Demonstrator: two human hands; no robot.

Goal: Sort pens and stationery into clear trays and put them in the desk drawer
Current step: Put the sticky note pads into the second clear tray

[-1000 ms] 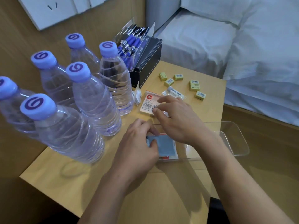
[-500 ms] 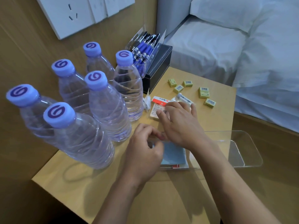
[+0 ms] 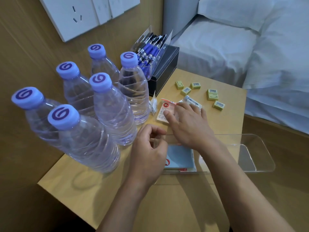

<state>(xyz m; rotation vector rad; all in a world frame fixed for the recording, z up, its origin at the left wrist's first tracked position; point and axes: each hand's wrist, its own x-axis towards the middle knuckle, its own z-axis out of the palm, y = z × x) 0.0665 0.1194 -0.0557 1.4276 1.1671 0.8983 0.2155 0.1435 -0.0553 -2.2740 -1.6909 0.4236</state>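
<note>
A clear tray [image 3: 255, 158] lies on the wooden desk [image 3: 100, 195], hanging over its right edge, with a blue packet [image 3: 179, 158] at its left end. My left hand [image 3: 148, 153] curls loosely at the tray's left end, holding nothing that I can see. My right hand [image 3: 187, 124] reaches over the tray, fingers spread on a small red-and-white packet [image 3: 164, 111] and a clear wrapped item [image 3: 192, 102]. Several yellow-green erasers [image 3: 213, 94] lie beyond. Blue pens [image 3: 150, 51] fill a clear tray on a black box [image 3: 165, 72].
Several water bottles [image 3: 107, 104] with purple caps crowd the desk's left half, close to my left hand. A wall socket panel [image 3: 75, 15] is above them. A white bed [image 3: 250, 47] borders the desk on the right.
My right hand has slid further onto the red-and-white packet. My left hand has lifted off the blue packet and curled. The view has shifted, so everything sits lower and further right.
</note>
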